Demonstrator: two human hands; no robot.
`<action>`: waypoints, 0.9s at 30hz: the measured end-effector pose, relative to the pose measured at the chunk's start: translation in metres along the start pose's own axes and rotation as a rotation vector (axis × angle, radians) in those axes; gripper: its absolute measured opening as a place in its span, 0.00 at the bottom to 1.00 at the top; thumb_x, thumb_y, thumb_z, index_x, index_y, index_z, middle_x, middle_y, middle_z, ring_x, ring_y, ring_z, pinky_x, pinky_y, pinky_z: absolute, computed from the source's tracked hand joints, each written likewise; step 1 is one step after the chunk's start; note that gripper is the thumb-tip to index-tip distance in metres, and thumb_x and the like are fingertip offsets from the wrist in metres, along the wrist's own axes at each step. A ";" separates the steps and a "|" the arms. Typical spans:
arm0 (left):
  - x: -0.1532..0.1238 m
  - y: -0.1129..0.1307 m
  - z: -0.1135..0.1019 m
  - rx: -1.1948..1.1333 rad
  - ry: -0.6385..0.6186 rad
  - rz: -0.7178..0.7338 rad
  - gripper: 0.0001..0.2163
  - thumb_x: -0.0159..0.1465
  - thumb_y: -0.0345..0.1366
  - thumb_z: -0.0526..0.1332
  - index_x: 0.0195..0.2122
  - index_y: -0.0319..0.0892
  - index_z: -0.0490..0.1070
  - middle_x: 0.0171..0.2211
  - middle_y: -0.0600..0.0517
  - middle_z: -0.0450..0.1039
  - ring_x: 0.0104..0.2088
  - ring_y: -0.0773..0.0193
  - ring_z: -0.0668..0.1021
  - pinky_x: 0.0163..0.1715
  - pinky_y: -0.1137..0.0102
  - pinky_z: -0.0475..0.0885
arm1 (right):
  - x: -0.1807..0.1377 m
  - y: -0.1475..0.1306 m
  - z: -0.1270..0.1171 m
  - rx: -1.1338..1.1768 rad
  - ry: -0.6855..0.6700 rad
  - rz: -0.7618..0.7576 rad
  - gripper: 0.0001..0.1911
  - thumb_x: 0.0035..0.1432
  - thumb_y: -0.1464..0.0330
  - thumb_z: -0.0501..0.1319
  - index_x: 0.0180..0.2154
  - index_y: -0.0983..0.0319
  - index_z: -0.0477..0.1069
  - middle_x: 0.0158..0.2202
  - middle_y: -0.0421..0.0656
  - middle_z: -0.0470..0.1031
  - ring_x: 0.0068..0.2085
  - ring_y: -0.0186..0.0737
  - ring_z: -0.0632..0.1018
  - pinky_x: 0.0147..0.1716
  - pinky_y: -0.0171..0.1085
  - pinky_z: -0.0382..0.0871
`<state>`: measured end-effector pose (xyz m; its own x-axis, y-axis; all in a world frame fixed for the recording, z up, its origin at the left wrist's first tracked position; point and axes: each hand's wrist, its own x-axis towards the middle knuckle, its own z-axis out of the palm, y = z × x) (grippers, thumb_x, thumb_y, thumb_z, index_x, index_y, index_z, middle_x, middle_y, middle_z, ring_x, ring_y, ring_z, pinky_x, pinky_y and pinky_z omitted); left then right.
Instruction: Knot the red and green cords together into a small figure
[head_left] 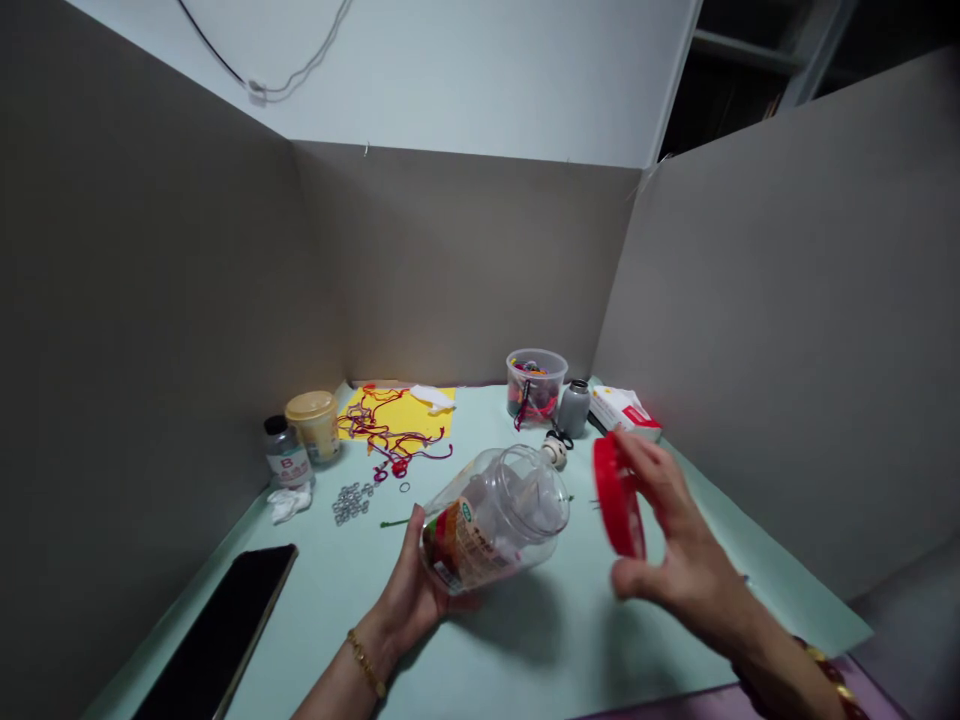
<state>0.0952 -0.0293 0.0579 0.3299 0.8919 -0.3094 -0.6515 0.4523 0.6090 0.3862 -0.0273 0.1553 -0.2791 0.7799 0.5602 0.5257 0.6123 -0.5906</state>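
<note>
Black device (217,638) left of open jar (487,525)

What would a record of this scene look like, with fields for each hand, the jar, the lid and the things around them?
left hand: holds the clear jar
jar: tilted, mouth uncovered
right hand: holds the red lid
lid: apart from the jar, blurred
surface: pale green tabletop
left side: dark-capped bottle, lidded yellow tub, metal rings
back: reddish cords, partly on a yellow sheet
back right: grey bottle
</note>
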 end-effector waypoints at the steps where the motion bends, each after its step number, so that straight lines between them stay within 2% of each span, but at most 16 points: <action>1: 0.000 0.000 -0.001 0.010 -0.005 0.001 0.35 0.65 0.59 0.50 0.64 0.35 0.58 0.41 0.37 0.79 0.34 0.48 0.82 0.28 0.58 0.78 | 0.005 -0.012 0.005 -0.013 -0.016 -0.056 0.50 0.48 0.48 0.66 0.67 0.45 0.45 0.67 0.44 0.46 0.64 0.59 0.58 0.59 0.54 0.61; 3: 0.000 0.000 -0.001 0.025 -0.017 -0.003 0.35 0.65 0.59 0.49 0.64 0.35 0.59 0.42 0.36 0.79 0.34 0.48 0.82 0.28 0.59 0.78 | 0.014 -0.027 0.019 -0.038 -0.080 -0.144 0.50 0.46 0.48 0.68 0.67 0.42 0.47 0.66 0.44 0.47 0.64 0.60 0.57 0.60 0.57 0.59; 6: -0.001 0.000 0.001 0.040 -0.023 -0.010 0.36 0.65 0.60 0.48 0.63 0.34 0.60 0.43 0.35 0.78 0.34 0.49 0.82 0.26 0.61 0.78 | 0.027 -0.032 0.033 -0.016 -0.161 -0.138 0.53 0.44 0.47 0.69 0.67 0.44 0.45 0.65 0.45 0.48 0.64 0.59 0.57 0.60 0.57 0.59; 9: -0.003 0.000 0.004 0.061 -0.011 -0.017 0.37 0.65 0.61 0.47 0.62 0.34 0.62 0.41 0.36 0.79 0.29 0.52 0.81 0.23 0.62 0.77 | 0.036 -0.030 0.033 0.001 -0.283 -0.118 0.52 0.46 0.47 0.67 0.67 0.46 0.45 0.67 0.46 0.46 0.65 0.58 0.56 0.60 0.56 0.59; 11: -0.003 -0.001 0.004 0.081 -0.005 -0.037 0.37 0.64 0.61 0.47 0.61 0.33 0.63 0.39 0.36 0.79 0.27 0.54 0.81 0.21 0.63 0.77 | 0.039 -0.031 0.031 -0.034 -0.332 -0.157 0.51 0.49 0.48 0.66 0.68 0.49 0.44 0.69 0.47 0.42 0.66 0.59 0.54 0.62 0.59 0.55; 14: -0.004 -0.001 0.005 0.100 -0.008 -0.075 0.37 0.65 0.61 0.47 0.59 0.32 0.65 0.37 0.36 0.79 0.27 0.54 0.80 0.22 0.63 0.77 | 0.042 -0.031 0.031 -0.085 -0.330 -0.252 0.50 0.53 0.51 0.64 0.69 0.53 0.40 0.70 0.50 0.39 0.68 0.59 0.51 0.63 0.61 0.50; 16: -0.005 0.001 0.005 0.111 -0.002 -0.081 0.36 0.65 0.61 0.47 0.59 0.33 0.66 0.38 0.35 0.79 0.28 0.54 0.81 0.21 0.64 0.77 | 0.043 -0.030 0.032 -0.102 -0.332 -0.313 0.49 0.55 0.51 0.62 0.69 0.54 0.38 0.70 0.51 0.42 0.67 0.60 0.52 0.62 0.61 0.51; 19: -0.008 0.005 0.005 0.127 -0.016 -0.093 0.36 0.64 0.61 0.47 0.59 0.34 0.66 0.40 0.35 0.79 0.29 0.54 0.81 0.22 0.64 0.77 | 0.046 -0.028 0.031 -0.144 -0.339 -0.389 0.48 0.55 0.49 0.62 0.69 0.51 0.41 0.68 0.51 0.48 0.65 0.62 0.55 0.60 0.61 0.55; 22: -0.009 0.008 0.004 0.126 -0.068 -0.153 0.37 0.64 0.62 0.47 0.59 0.34 0.66 0.40 0.35 0.79 0.31 0.52 0.81 0.23 0.63 0.77 | 0.048 -0.025 0.030 -0.172 -0.374 -0.453 0.47 0.53 0.46 0.62 0.68 0.49 0.45 0.66 0.50 0.50 0.64 0.62 0.56 0.60 0.60 0.56; 27: -0.008 0.006 0.003 0.144 -0.035 -0.130 0.38 0.63 0.63 0.47 0.61 0.34 0.64 0.41 0.34 0.78 0.31 0.51 0.81 0.25 0.61 0.77 | 0.046 -0.013 0.038 -0.084 -0.387 -0.455 0.46 0.54 0.44 0.59 0.68 0.47 0.43 0.68 0.47 0.44 0.65 0.60 0.53 0.61 0.60 0.52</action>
<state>0.0909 -0.0337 0.0660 0.4301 0.8245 -0.3678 -0.4982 0.5565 0.6649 0.3356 0.0053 0.1669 -0.7547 0.4420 0.4848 0.3421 0.8957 -0.2841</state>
